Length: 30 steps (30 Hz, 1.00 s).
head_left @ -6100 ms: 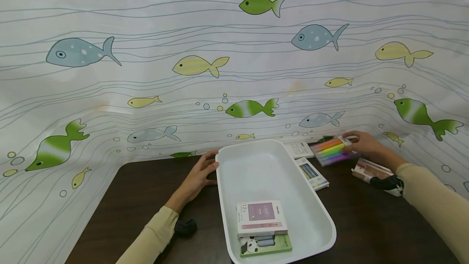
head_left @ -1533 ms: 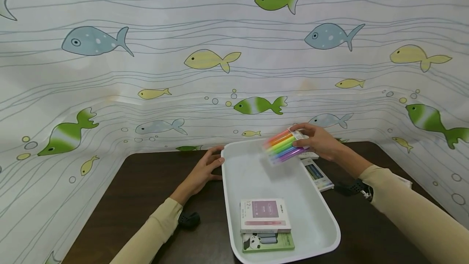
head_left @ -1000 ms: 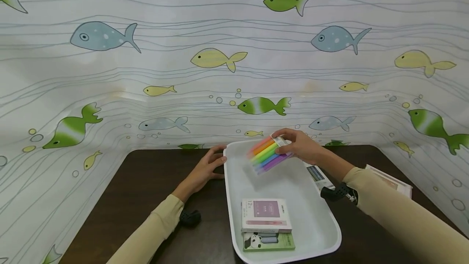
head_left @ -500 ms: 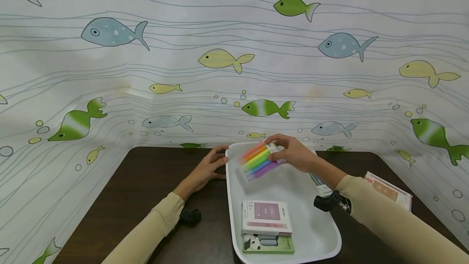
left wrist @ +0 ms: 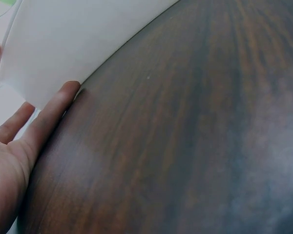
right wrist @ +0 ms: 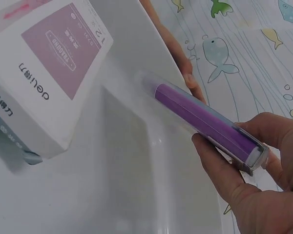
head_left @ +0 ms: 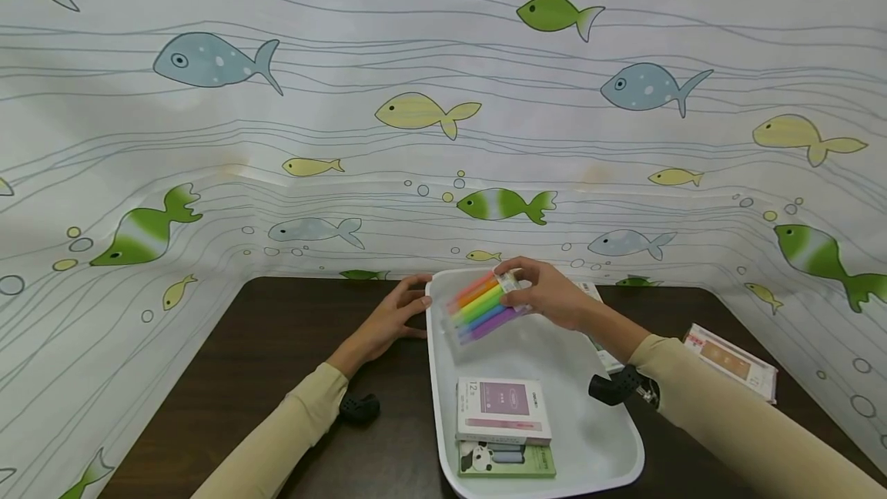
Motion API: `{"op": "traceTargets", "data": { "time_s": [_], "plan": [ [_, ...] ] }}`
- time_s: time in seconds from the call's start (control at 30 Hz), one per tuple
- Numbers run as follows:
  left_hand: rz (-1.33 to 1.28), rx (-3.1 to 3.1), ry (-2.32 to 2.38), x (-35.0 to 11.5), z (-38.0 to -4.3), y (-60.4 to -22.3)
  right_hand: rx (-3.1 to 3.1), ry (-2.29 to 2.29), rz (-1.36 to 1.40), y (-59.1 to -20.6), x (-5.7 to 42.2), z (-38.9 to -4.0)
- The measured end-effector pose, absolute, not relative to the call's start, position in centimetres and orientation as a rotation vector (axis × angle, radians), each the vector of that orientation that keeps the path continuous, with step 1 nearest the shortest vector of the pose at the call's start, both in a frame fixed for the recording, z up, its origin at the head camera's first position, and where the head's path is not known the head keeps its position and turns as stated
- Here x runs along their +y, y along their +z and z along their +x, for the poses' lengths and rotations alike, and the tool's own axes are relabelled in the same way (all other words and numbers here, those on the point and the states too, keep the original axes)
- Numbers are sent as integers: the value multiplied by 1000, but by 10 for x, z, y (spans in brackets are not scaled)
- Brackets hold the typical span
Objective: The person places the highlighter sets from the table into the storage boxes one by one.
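My right hand (head_left: 554,295) pinches one end of a clear pack of rainbow-coloured markers (head_left: 481,306) above the far end of a white tray (head_left: 443,437). In the right wrist view, the pack is edge-on, with a purple marker (right wrist: 205,119) outermost, thumb and fingers on opposite faces. My left hand (head_left: 388,322) rests against the tray's left side near its far corner. The left wrist view shows straight fingers (left wrist: 53,112) along the outer wall and fingertips by the rim. Inside the tray's near end, a white-and-mauve pen box (head_left: 503,414) lies over a green panda box (head_left: 506,462).
Right of the tray, a white box (head_left: 733,360) with a brown panel lies on the dark wooden table (head_left: 291,345). Another white box (head_left: 589,291) is partly hidden behind the right arm. A fish-patterned cloth (head_left: 388,199) hangs behind the table.
The right hand has lifted the marker pack from the table right of the tray and carried it left over the tray. It has barely moved lately; the left hand has stayed at the tray.
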<state>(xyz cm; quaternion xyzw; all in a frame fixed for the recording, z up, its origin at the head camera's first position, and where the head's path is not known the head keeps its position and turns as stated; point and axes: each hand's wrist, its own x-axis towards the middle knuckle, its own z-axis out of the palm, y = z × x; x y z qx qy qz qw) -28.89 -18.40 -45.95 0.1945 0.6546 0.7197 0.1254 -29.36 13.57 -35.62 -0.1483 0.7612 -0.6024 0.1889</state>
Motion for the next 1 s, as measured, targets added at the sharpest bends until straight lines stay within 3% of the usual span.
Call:
{"op": "traceTargets", "data": {
  "time_s": [0.4,0.6,1.0],
  "plan": [
    [584,1905,2097,-183,-291,-464,2571,-853,-816,-312,161,-280],
    [579,1897,2096,-185,-291,-462,2696,-782,-809,-299,182,-282],
    [586,1913,2085,-184,-290,-460,2749,-910,-756,-317,226,-292]
  ]
}}
